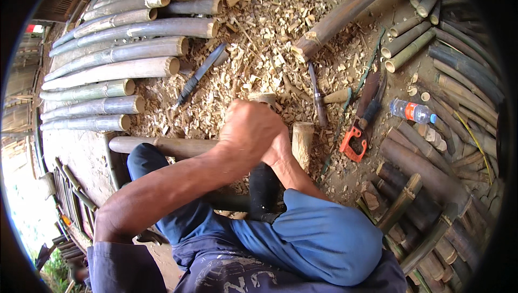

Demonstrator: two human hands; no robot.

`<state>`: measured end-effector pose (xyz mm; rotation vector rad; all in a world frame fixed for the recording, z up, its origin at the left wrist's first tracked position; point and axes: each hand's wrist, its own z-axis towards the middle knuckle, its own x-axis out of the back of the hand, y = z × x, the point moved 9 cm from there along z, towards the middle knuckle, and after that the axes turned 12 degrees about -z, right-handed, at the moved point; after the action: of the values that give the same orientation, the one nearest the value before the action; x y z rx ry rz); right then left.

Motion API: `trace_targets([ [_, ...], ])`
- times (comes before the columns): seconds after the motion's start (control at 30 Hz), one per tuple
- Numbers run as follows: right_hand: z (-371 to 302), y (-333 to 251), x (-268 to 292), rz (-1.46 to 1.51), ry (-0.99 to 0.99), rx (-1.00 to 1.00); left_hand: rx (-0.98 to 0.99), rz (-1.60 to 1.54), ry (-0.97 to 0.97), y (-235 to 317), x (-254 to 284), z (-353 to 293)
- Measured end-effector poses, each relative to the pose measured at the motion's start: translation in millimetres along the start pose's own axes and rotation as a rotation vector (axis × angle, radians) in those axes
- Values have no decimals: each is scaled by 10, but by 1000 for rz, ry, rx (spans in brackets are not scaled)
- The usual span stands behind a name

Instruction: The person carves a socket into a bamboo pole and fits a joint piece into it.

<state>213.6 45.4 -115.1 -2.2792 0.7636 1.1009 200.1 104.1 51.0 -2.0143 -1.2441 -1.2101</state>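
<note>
In the middle of the head view, my left hand [249, 125] is closed in a fist. My right hand [278, 148] is closed just below and beside it, touching it. A pale round bamboo end [263, 97] shows behind my fists, and a thin brown stick-like piece [236, 83] rises above the left one. What lies inside the fingers is hidden. Close by on the right stands a pale shaved wooden stump [302, 141]. Beyond my hands, wood chips [264, 39] cover the ground.
A large knife [202, 72] lies left of centre. To the right are a slim metal tool [317, 96], an orange-handled saw [355, 141] and a plastic bottle [411, 111]. Cut bamboo poles [124, 50] line the left; more bamboo is heaped right. A thick pole [345, 18] slants at the back.
</note>
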Motion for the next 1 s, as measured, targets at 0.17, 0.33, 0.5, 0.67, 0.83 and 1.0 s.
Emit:
trace_targets([
  [0.17,-563,380,95,-215,211,-308,-73,-638,-104,-171,-818,-653],
  [0.33,-773,-466,676,-1503,17,268,-430,-876,34,559,-398,-449],
  [0.5,-617,-1267,565,-2424,285,792,-438,-714,261,786,-416,594],
  [0.67,-252,-1609,-123,-2536,274,259,-237,-1052,421,364,-500,863],
  [0.83,206,-1471,-595,-2956,-63,413,-73,-1424,718,-120,-453,723],
  [1.0,504,-1112,-960,-3075,-252,881,68,-1533,1102,-426,-570,555],
])
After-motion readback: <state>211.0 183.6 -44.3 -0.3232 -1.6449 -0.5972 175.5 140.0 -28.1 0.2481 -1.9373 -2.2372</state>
